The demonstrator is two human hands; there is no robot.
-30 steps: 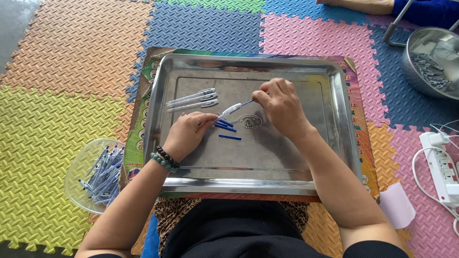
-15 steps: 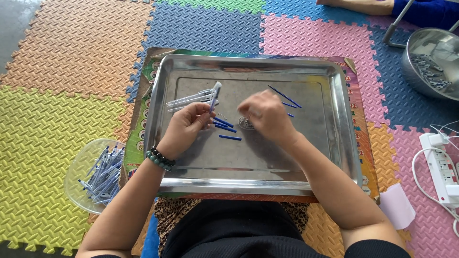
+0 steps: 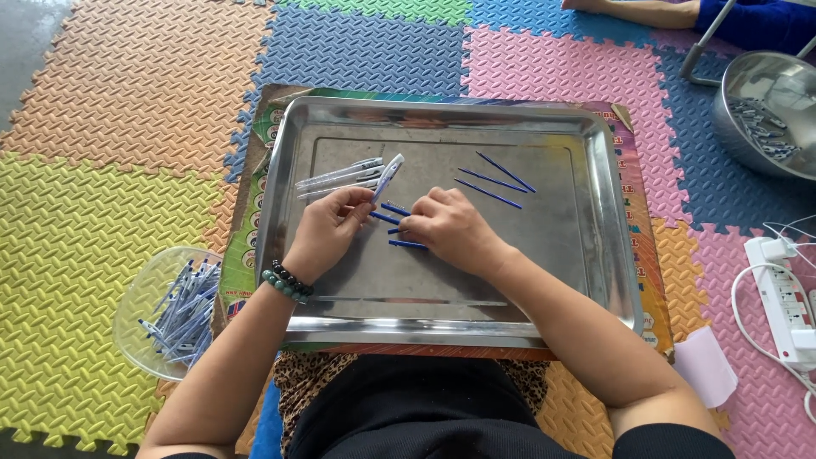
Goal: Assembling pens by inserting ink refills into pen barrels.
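A steel tray (image 3: 595, 280) lies in front of me. My left hand (image 3: 327, 231) holds a clear pen barrel (image 3: 388, 177) upright-tilted over the tray. Beside it, my right hand (image 3: 450, 228) rests on the tray with its fingertips on small blue pen caps (image 3: 399, 226); whether it grips one I cannot tell. Clear pen barrels (image 3: 338, 178) lie in a short row at the tray's left. Three thin blue refills (image 3: 493, 183) lie to the right of my hands.
A clear plastic bowl (image 3: 140, 319) full of pens sits on the foam mats at left. A steel bowl (image 3: 769, 110) with pen parts stands at the far right, near another person's arm (image 3: 646, 10). A white power strip (image 3: 786, 297) lies at right.
My right hand has come down from the tray's middle onto the blue caps. The left hand keeps the barrel raised and has shifted slightly right. The blue refills now lie uncovered.
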